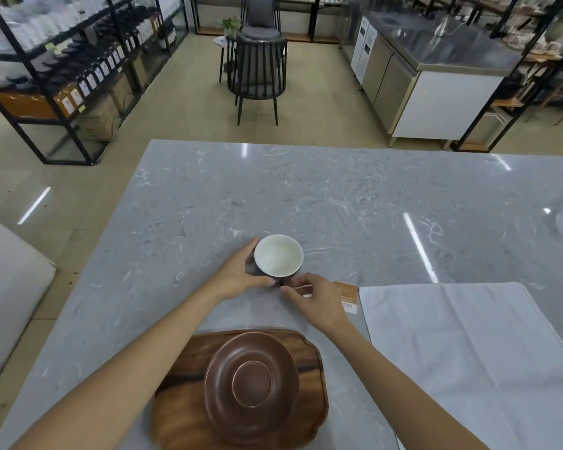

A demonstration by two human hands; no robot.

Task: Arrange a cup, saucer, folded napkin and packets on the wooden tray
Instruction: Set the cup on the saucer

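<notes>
Head view: your left hand is cupping the white-lined cup mid-bench, while your right hand is pinching at its base. The brown saucer is sitting on the wooden tray at the near edge; packet and white napkin are lying right.

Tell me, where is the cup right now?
In the head view the cup sits mid-counter, beyond the wooden tray and its saucer, between the left hand and right hand.
</notes>
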